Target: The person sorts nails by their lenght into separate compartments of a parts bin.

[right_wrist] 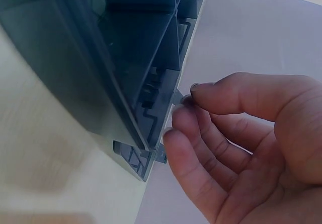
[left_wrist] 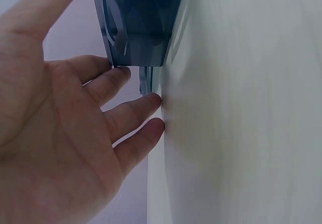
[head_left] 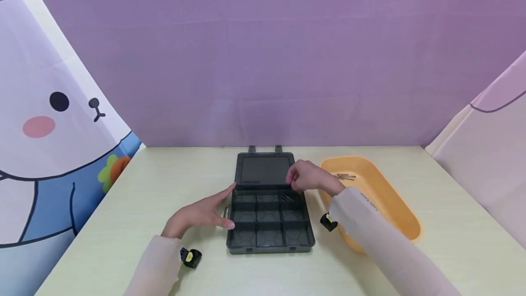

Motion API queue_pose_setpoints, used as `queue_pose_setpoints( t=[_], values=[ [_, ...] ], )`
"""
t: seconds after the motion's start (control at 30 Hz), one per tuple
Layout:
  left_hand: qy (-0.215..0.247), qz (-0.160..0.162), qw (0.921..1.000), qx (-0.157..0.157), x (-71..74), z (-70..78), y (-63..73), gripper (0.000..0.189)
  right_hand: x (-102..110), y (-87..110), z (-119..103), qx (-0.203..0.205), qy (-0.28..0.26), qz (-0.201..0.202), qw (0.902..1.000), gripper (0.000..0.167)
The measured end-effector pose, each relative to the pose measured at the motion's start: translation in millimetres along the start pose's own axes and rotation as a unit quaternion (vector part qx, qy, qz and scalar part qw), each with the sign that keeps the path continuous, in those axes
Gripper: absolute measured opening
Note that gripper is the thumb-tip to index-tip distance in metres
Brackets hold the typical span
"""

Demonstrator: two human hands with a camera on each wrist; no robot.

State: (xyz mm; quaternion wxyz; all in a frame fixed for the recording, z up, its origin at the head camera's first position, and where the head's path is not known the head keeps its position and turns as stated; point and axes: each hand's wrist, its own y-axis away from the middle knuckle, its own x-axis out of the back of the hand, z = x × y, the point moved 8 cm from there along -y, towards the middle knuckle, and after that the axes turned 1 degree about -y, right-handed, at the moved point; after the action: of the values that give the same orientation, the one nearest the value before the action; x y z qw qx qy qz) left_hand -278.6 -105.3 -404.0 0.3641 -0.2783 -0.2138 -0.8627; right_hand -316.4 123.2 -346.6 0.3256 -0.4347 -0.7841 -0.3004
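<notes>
A dark translucent compartment box (head_left: 269, 236) lies on the table with its lid (head_left: 265, 168) folded back. Several thin dark nails (head_left: 287, 198) lie in its back right compartment. My left hand (head_left: 203, 211) spreads along the box's left side, thumb near the front part and index finger by the hinge corner. In the left wrist view, the fingertips (left_wrist: 123, 73) touch the box end (left_wrist: 138, 43). Over the back right compartment is my right hand (head_left: 306, 176), fingers curled and thumb tip meeting a fingertip; no object shows between them in the right wrist view.
An orange-yellow tray (head_left: 404, 211) stands right of the box, under the right forearm, with several nails (head_left: 345, 177) near its back left. A purple cloth (head_left: 287, 58) hangs behind the table, and a printed cartoon cloth (head_left: 61, 159) hangs at the left.
</notes>
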Motion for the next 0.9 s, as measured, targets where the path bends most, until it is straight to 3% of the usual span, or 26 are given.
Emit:
queue_pose_setpoints(
  t=[0.53,0.9],
  values=[
    [-0.017,0.000,0.9999,-0.003,3.8,1.0,-0.2,0.111,36,13.4,0,0.008,0.053,0.033,0.9980,0.012],
    [-0.003,-0.001,1.0000,-0.001,-0.8,0.5,-0.1,0.111,56,32.6,19,-0.030,0.019,0.049,0.9982,0.011]
  ],
)
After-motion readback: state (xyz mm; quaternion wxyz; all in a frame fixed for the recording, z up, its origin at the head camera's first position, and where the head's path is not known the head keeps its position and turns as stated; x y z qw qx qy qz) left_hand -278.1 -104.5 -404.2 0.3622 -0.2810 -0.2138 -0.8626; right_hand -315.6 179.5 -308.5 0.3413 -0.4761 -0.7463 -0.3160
